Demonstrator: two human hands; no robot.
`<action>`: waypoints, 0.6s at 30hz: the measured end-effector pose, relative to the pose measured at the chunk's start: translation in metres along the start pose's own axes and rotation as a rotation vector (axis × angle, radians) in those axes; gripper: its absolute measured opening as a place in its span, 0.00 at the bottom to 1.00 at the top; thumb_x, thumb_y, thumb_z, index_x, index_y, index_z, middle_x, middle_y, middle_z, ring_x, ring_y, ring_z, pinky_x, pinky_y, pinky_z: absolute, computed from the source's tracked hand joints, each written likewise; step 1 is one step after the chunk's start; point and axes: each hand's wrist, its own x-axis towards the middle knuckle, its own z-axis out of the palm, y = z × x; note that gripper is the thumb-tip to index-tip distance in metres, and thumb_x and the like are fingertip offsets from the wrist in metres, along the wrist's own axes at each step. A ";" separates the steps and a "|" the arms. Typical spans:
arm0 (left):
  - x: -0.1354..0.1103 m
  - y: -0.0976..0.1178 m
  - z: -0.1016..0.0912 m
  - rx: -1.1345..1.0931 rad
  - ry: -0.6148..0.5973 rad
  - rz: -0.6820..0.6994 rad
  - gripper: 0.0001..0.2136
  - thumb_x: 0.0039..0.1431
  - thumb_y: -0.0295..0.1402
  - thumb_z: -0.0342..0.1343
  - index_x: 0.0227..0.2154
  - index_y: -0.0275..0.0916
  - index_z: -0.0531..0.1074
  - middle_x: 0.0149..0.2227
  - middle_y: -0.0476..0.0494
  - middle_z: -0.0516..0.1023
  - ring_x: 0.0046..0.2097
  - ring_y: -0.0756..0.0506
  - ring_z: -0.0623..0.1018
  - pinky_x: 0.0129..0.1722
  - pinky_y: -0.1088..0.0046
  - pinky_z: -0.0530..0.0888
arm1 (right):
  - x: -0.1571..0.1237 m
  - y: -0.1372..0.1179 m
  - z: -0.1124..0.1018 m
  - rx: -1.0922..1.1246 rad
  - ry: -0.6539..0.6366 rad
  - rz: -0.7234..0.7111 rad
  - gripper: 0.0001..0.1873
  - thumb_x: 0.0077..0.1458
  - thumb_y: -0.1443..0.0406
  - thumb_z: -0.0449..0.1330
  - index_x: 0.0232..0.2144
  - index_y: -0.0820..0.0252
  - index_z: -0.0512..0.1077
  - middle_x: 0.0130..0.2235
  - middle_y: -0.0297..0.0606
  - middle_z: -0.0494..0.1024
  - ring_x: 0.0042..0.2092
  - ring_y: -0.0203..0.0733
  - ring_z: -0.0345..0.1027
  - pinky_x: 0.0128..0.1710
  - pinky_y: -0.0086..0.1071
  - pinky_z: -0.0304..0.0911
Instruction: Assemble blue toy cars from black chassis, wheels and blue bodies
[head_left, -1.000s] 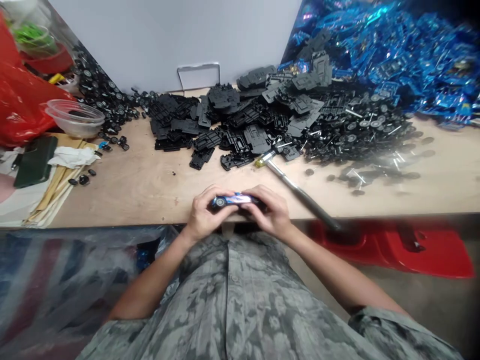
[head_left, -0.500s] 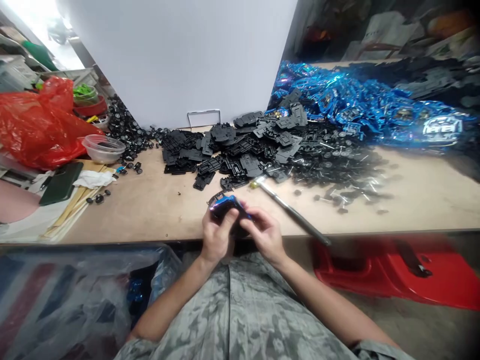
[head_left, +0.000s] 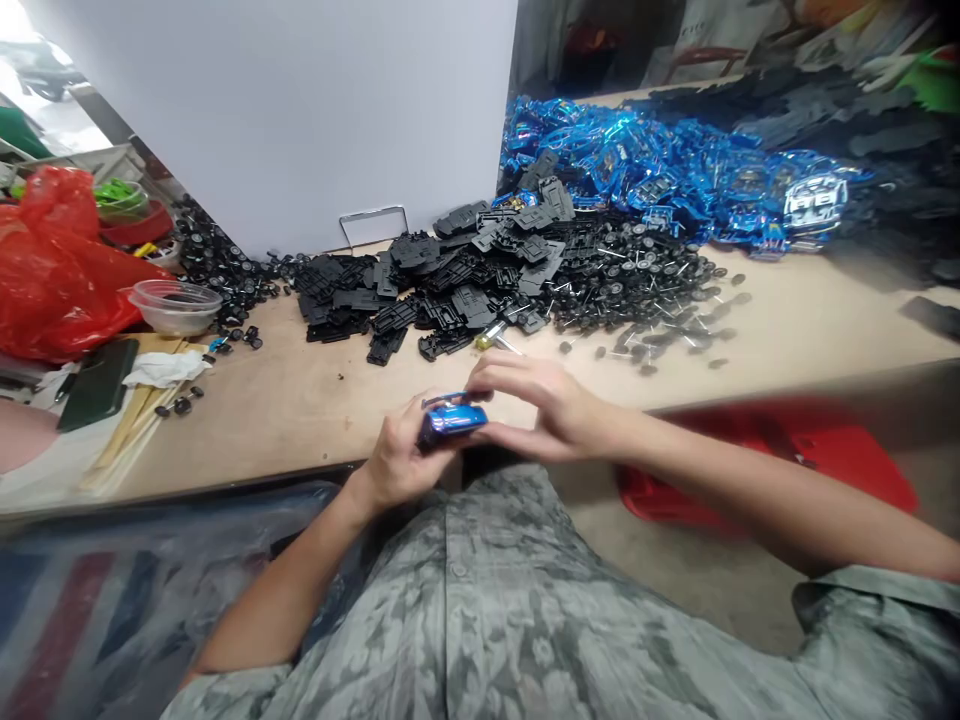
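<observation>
A shiny blue toy car [head_left: 457,420] is held over the front edge of the table. My left hand [head_left: 401,455] is wrapped round its left side and dark underside. From the right, my right hand [head_left: 551,405] curves over the car's other end, thumb below and fingers above, gripping it. A dark part shows along the car's far side, partly hidden by fingers. Just beyond my hands lies a pile of black plastic chassis plates [head_left: 469,305]. The yellowish head of a hammer [head_left: 491,335] shows there, its handle mostly covered by my right hand.
Wheels on axles [head_left: 637,270] are heaped to the right of the plates, with blue car bodies [head_left: 675,180] behind. A white panel [head_left: 300,110] stands at the back. On the left are a clear bowl [head_left: 176,308], a red bag [head_left: 60,270] and a phone [head_left: 97,385].
My right hand has shifted from the car's near side to its right end, its forearm swung outward. The car has turned, showing more blue. The view has moved right.
</observation>
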 end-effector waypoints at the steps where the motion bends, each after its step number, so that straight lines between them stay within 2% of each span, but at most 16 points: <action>1: -0.001 0.001 0.000 0.018 0.014 0.021 0.18 0.57 0.35 0.68 0.48 0.38 0.74 0.41 0.38 0.85 0.41 0.41 0.85 0.43 0.67 0.82 | -0.001 -0.003 0.003 -0.002 0.014 0.002 0.08 0.67 0.61 0.58 0.44 0.59 0.70 0.37 0.43 0.75 0.38 0.43 0.69 0.38 0.37 0.69; 5: 0.001 0.008 -0.004 -0.004 0.006 0.052 0.16 0.58 0.37 0.68 0.47 0.40 0.75 0.41 0.40 0.85 0.39 0.42 0.85 0.42 0.67 0.82 | -0.006 -0.012 0.007 0.017 0.056 0.051 0.05 0.66 0.63 0.58 0.41 0.58 0.69 0.35 0.40 0.75 0.35 0.41 0.67 0.35 0.35 0.66; 11: 0.008 0.011 -0.013 -0.023 -0.114 0.133 0.17 0.60 0.31 0.64 0.51 0.39 0.71 0.44 0.38 0.83 0.43 0.41 0.84 0.44 0.68 0.81 | 0.002 -0.020 -0.002 -0.015 -0.003 0.063 0.12 0.65 0.58 0.62 0.44 0.59 0.68 0.38 0.42 0.75 0.39 0.42 0.69 0.39 0.35 0.66; 13: 0.008 0.010 -0.013 0.001 -0.141 0.150 0.17 0.59 0.30 0.63 0.51 0.38 0.71 0.43 0.37 0.83 0.43 0.41 0.84 0.44 0.68 0.81 | 0.004 -0.021 -0.004 -0.038 -0.041 0.050 0.11 0.66 0.58 0.61 0.43 0.59 0.68 0.38 0.41 0.74 0.39 0.43 0.68 0.38 0.34 0.65; 18: 0.007 0.010 -0.004 0.007 -0.094 0.174 0.16 0.60 0.29 0.61 0.51 0.38 0.70 0.41 0.39 0.82 0.41 0.42 0.83 0.41 0.67 0.80 | 0.006 -0.018 -0.004 -0.079 -0.110 0.053 0.09 0.66 0.60 0.60 0.40 0.61 0.68 0.34 0.39 0.71 0.35 0.40 0.63 0.35 0.32 0.59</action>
